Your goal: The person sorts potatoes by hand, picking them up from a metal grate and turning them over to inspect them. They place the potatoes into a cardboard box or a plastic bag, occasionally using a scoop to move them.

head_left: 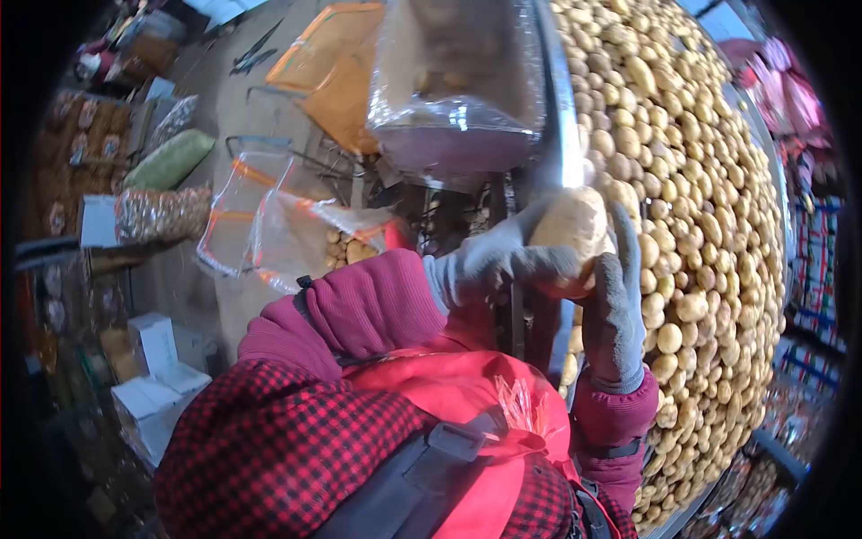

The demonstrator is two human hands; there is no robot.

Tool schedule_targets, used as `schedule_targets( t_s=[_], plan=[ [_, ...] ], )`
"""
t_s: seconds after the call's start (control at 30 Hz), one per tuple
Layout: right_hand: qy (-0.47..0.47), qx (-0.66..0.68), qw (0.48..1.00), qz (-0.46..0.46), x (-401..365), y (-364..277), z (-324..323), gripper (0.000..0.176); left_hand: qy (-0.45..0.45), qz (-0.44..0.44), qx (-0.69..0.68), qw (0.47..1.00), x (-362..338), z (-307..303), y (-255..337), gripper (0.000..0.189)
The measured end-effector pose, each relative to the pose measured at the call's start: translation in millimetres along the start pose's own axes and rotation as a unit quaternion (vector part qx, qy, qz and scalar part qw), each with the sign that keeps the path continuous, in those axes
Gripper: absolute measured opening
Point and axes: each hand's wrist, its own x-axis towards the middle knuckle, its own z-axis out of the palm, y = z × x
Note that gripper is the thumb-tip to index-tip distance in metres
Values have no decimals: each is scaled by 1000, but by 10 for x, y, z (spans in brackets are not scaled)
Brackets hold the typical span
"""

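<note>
A large pale potato point(572, 229) is between my two gloved hands at the edge of the potato heap. My left hand point(503, 259), in a grey glove, is closed around its left side and underside. My right hand point(618, 310), also in a grey glove, presses its fingers against the right side of the same potato. Parts of the fingers on the far side are hidden. A broad heap of potatoes point(700, 234) lies to the right of my hands, behind a metal rim point(558, 99).
A box lined with clear plastic point(456, 139) stands ahead, holding a few blurred items. To the left are an open clear bag with orange edging point(296, 225) with potatoes inside, an orange mesh bag point(346, 85), a green sack point(171, 160) and white boxes point(157, 386).
</note>
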Motion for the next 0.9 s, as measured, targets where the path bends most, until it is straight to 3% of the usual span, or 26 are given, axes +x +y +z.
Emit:
schedule_targets(
  t_s=[0.07,0.13,0.2,0.3,0.37,0.4,0.43,0.47,0.5,0.57,0.6,0.63,0.7,0.77,0.83,0.9],
  plan=[
    [-42,-12,999,-18,79,100,205,69,31,28,12,999,-207,-295,-4,72],
    [-77,-17,997,23,129,125,404,69,72,41,21,996,-461,-463,49,71],
    [-111,-44,990,69,180,150,562,68,72,39,-130,988,-664,-547,83,65],
    [-157,47,984,67,225,252,765,63,164,56,-160,972,-913,-800,63,52],
    [-167,11,985,30,327,383,762,58,28,157,-95,983,-847,-825,166,35],
    [-201,-91,972,-75,358,412,717,53,99,224,-90,965,-736,-797,40,31],
    [-141,-128,980,-55,361,433,776,49,-134,319,-8,938,-490,-1125,-49,28],
    [-107,-65,992,-15,354,443,827,45,-260,407,79,872,-145,-1144,59,32],
    [-76,-62,995,20,380,502,808,43,-206,337,107,912,-199,-1482,-397,62],
    [-67,-90,994,-11,385,588,686,40,-150,228,128,954,-627,-485,587,51],
    [-60,23,996,62,298,518,704,39,-115,193,-41,974,-706,-510,277,45],
    [-66,83,992,65,324,615,665,39,-2,81,-113,990,-926,-450,248,42],
    [-94,141,982,78,199,244,872,39,-45,111,-94,988,-837,-410,329,40],
    [-90,127,986,60,262,383,766,41,-107,157,-82,978,-793,-369,348,36],
    [-114,-32,993,-8,334,499,665,44,-134,186,-72,971,-723,-471,258,35],
    [-134,-59,989,-9,325,369,698,48,-212,189,-25,958,-586,-831,46,32]
  ],
)
